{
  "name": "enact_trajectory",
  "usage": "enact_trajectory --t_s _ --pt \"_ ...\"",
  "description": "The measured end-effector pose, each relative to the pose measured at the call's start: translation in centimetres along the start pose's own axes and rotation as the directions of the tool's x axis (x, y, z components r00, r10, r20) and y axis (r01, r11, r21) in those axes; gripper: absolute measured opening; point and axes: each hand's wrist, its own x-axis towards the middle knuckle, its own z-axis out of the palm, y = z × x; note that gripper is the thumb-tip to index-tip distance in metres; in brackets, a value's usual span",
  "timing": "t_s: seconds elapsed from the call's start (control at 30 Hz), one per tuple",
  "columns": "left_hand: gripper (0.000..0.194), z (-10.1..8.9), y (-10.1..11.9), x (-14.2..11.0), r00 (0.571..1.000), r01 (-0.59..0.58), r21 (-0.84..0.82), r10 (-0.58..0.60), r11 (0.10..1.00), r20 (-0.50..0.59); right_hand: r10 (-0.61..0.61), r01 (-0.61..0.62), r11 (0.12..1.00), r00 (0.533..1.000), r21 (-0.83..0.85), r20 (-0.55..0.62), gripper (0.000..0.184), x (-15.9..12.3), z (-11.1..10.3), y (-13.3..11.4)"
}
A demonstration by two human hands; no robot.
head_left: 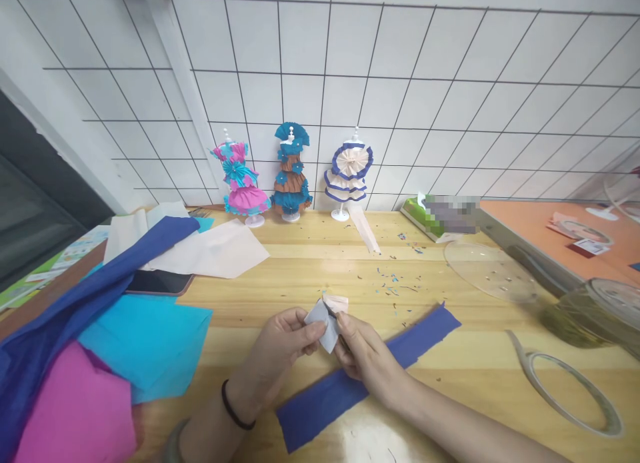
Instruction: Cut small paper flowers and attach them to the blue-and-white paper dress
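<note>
A: Where is the pale piece (330, 338) in the person's hands?

B: It is held just beyond the dark blue strip (324, 402), raised above the wooden table (225, 340), with a pleated cream piece (340, 303) showing past its upper edge.

A: And the left hand (284, 338)?

B: Closed in a pinch on the pale piece, thumb laid across its face, beyond the strip's left half.

A: The right hand (364, 356)?

B: Fingers pinched together on the right edge of the pale piece, beside a narrow dark part too small to identify. The hand covers some of the strip's middle; whether it also grips the cream pleats, one cannot tell.

A: What lies left of the strip?

B: A turquoise sheet (155, 343) and, farther left, a pink sheet (75, 410), with a long blue sheet (100, 293) draped across the pile.

A: Beyond the strip?

B: Scattered scraps (393, 280), then three small dress stands, well apart from it: pink-and-turquoise dress (245, 200), brown-and-teal dress (291, 182), blue-edged cream dress (350, 162).

A: To its right?

B: A tape ring (611, 418), lying flat with its loose end curling out.
</note>
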Motion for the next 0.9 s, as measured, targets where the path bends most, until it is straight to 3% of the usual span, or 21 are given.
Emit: enact_trajectory --t_s 0.27,0.9 --pt "0.020 -0.3 0.3 0.2 0.999 -0.025 0.084 0.028 0.996 -0.035 0.000 0.001 1.000 1.000 -0.029 0.026 0.043 0.0 -0.3 -0.1" --pt "0.021 -1.1 0.4 0.3 0.994 -0.109 0.187 0.112 0.976 -0.004 0.001 0.004 0.992 0.999 -0.127 0.039 0.045 -0.1 -0.6 -0.2"
